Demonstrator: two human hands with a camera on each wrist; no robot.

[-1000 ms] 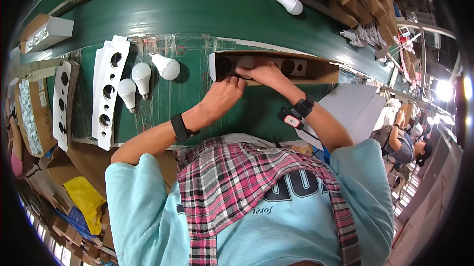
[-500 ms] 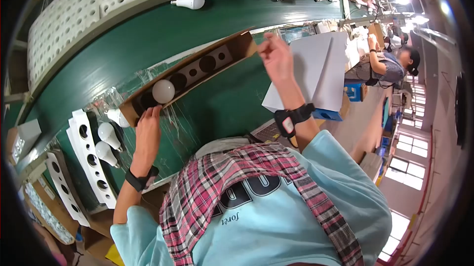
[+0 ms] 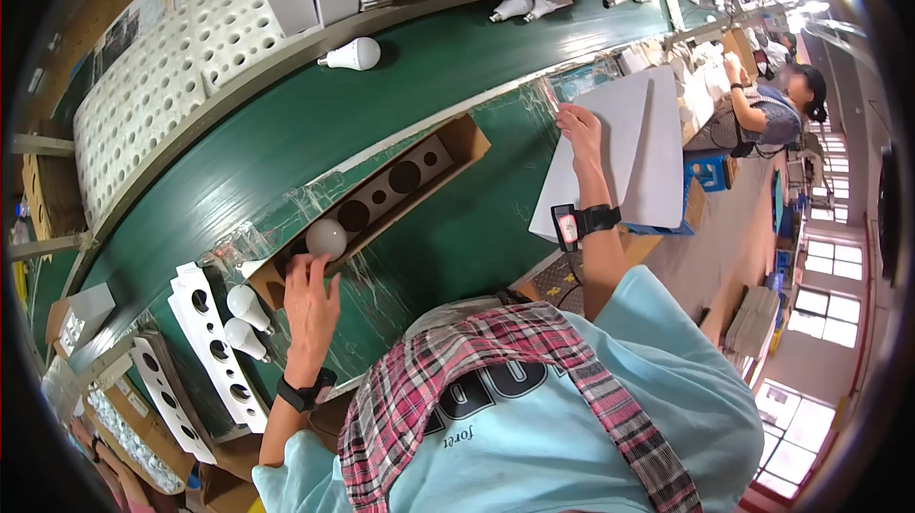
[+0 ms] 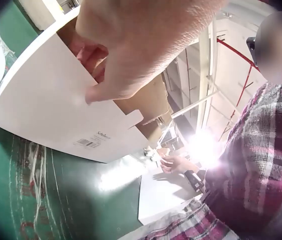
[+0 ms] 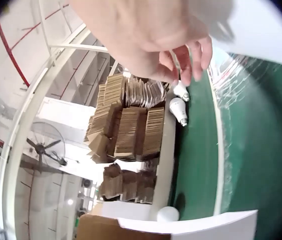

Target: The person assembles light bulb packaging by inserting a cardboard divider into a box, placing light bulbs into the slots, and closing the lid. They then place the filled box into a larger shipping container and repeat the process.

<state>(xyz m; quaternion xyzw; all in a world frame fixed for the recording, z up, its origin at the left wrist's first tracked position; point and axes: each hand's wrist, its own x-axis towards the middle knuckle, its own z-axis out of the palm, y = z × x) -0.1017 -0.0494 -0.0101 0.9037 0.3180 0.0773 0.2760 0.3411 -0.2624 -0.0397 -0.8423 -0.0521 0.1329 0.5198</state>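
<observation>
A long cardboard box (image 3: 457, 143), white outside and brown inside, lies open on the green table. Inside it sits a white insert (image 3: 428, 160) with round holes, and one light bulb (image 3: 326, 239) stands near its left end. My left hand (image 3: 313, 311) grips the box's near wall beside that bulb, thumb outside and fingers inside, as the left wrist view shows. Off to the right, my right hand (image 3: 584, 140) hovers over large white sheets (image 3: 610, 146), its fingers loosely bent with nothing visible in them. Those fingers (image 5: 197, 55) hang relaxed in the right wrist view.
Two bulbs (image 3: 247, 322) lie left of the box, beside a stack of punched white inserts (image 3: 214, 351). Another bulb (image 3: 353, 54) rests on the green belt behind. A white tray (image 3: 172, 84) full of holes stands beyond. Another person (image 3: 762, 113) works at far right.
My right hand has left the bulb in the box and moved right, over the white sheets. My left hand stays at the box's left end. The head view has turned.
</observation>
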